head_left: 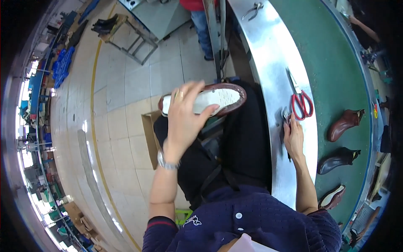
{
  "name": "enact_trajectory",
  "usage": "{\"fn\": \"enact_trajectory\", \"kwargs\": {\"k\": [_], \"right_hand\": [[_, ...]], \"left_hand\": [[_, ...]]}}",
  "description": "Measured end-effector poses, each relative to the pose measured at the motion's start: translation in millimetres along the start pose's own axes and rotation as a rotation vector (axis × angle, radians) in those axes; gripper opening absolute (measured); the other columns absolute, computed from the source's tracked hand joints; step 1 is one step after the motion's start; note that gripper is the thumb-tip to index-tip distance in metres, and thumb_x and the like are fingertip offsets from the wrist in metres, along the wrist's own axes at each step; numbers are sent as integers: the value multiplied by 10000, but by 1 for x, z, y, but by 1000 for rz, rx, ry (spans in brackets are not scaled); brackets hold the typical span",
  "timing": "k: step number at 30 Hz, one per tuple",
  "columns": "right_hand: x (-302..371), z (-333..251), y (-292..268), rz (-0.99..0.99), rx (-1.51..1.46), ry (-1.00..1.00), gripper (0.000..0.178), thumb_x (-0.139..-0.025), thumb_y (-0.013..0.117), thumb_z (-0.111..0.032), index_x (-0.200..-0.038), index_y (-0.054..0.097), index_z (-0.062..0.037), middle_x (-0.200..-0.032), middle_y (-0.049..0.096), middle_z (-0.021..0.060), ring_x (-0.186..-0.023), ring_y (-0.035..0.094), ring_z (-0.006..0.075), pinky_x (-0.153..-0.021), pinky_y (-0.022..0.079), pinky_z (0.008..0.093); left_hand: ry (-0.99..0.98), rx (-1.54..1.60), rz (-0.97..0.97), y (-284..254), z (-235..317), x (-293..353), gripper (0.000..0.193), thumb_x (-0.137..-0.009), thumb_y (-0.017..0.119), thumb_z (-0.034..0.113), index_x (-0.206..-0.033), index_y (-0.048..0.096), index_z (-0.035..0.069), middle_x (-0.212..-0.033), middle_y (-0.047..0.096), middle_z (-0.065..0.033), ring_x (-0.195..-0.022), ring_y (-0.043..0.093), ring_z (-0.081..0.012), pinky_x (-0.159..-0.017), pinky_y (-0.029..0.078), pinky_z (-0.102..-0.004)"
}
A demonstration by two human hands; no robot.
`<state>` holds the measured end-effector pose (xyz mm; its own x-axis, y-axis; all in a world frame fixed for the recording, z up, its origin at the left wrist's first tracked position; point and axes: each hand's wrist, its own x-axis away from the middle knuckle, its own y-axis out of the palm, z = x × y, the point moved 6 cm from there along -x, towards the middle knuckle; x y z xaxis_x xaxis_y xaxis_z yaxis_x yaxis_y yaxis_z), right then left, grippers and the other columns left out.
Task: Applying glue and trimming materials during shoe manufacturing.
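Observation:
A brown leather shoe lies sole side up across my lap, its pale insole board facing me and the leather folded in around the edge. My left hand grips its left half, with the fingers over the far edge and the thumb on the board. At the metal bench on my right, my right hand closes around a small pair of pliers; the metal head shows past the fingers, and the palm hides most of the handles. Just beyond that hand lie red-handled scissors, blades pointing away.
Pincers rest at the far end of the metal bench. Brown and black ankle boots stand along the green conveyor belt. A cardboard box sits by my left knee. A wooden stool holds dark shoes; another person stands ahead.

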<state>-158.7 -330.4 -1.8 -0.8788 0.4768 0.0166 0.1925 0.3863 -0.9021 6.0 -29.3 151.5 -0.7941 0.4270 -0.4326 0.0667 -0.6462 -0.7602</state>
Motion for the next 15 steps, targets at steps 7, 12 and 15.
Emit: {"fn": "enact_trajectory", "kwargs": {"k": [7, 12, 15], "right_hand": [[4, 31, 14, -332, -1770, 916, 318, -1002, 472, -309, -1136, 545, -30, -868, 666, 87, -724, 649, 186, -675, 561, 307], [-8, -32, -28, -645, -1055, 497, 440, -914, 618, -164, -1309, 468, -43, -884, 647, 75, -824, 632, 163, -758, 507, 287], [-33, -76, -35, -785, -875, 203, 679, -894, 627, -112, -1478, 286, -54, -903, 646, 70, -834, 619, 142, -765, 482, 263]], "left_hand": [[-373, 333, -707, 54, -88, -64, 441, -857, 663, 351, -1183, 643, 54, -988, 688, -175, -885, 652, -344, -789, 500, -387], [-129, -123, -155, 53, -107, -63, 303, -955, 520, 304, -917, 661, 39, -749, 618, -222, -689, 597, -391, -624, 445, -461], [-197, -158, -94, 51, -109, -71, 311, -961, 504, 292, -830, 616, 33, -766, 628, -233, -719, 603, -413, -635, 460, -488]]}}
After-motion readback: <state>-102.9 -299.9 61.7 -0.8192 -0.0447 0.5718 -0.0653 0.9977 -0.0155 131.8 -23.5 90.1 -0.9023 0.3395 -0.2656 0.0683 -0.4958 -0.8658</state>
